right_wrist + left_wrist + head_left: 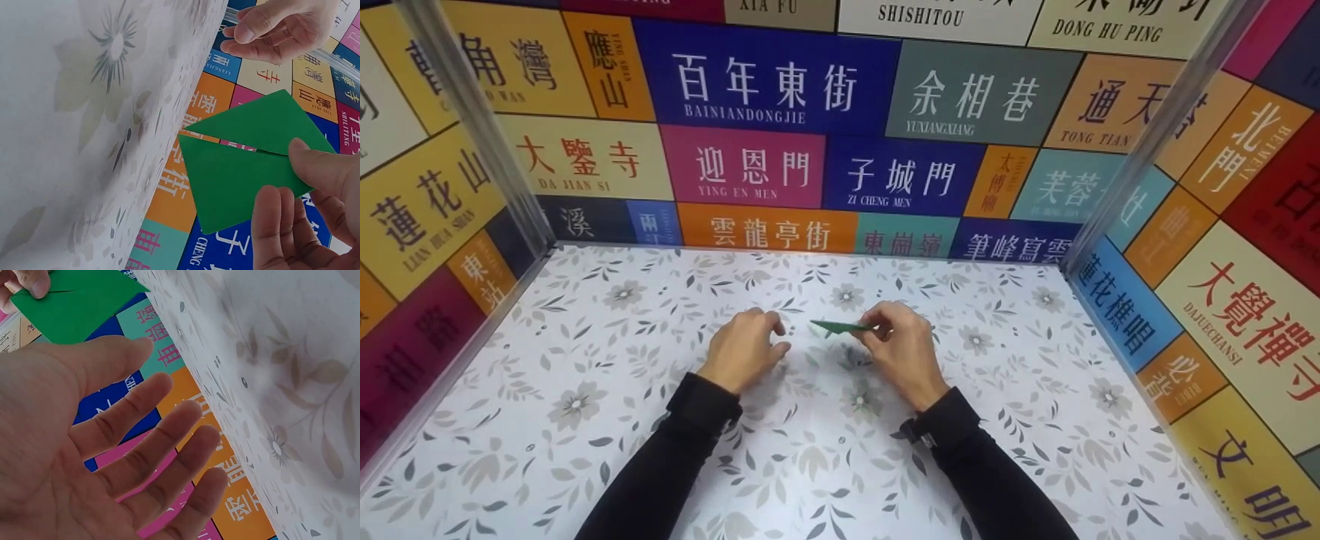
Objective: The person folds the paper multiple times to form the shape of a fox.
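Note:
A folded piece of green paper (242, 177) is pinched by my right hand (906, 352), its thumb lying on one face and the fingers behind. In the right wrist view the paper shows two flaps with a narrow slit running between them toward the thumb. From the head view it appears nearly edge-on, a thin green sliver above the table. My left hand (745, 349) is to the left of the paper and apart from it. The left fingers (140, 455) are relaxed and slightly bent, palm bare, with nothing in them.
A white table top (660, 450) with a grey flower and leaf print lies under both hands. Upright panels covered in coloured place-name blocks (765, 82) stand at the back and on both sides. Clear corner strips (1155, 135) join the panels.

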A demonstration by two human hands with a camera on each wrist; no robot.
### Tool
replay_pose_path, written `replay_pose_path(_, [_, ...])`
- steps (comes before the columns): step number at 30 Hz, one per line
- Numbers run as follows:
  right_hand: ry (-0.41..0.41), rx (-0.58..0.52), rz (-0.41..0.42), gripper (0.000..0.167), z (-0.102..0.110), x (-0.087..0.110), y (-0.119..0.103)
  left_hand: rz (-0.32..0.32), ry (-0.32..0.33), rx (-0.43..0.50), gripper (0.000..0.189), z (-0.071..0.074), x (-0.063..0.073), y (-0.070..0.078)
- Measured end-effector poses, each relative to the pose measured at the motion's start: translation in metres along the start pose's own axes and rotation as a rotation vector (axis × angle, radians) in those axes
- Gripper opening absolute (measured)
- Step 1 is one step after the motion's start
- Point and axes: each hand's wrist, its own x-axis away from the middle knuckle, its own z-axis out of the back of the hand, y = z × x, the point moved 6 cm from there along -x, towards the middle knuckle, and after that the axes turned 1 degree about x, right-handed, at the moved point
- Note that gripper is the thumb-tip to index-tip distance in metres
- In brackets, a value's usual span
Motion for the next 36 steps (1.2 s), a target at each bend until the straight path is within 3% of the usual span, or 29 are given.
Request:
replay_pose_path(6, [0.030, 0.033, 0.041, 0.016, -0.001, 0.001, -0.001, -0.022, 0.047, -0.012, 0.022, 0.004, -0.001, -0.002])
replay_pose_path(12, [-0.006, 0.113, 0.061, 0.017, -0.007, 0.007, -0.001, -0.021, 0.057, -0.031, 0.023, 0.005, -0.001, -0.004])
replay_pose_path(25, [-0.221, 0.168, 0.055, 0.024, -0.019, 0.018, -0.003, 0.002, 0.030, -0.037, 0.024, 0.005, -0.003, -0.003])
replay_pose_path(36, [-0.386, 0.179, 0.009, 0.018, -0.030, 0.024, 0.000, -0.013, 0.036, -0.040, 0.024, 0.003, -0.001, -0.005])
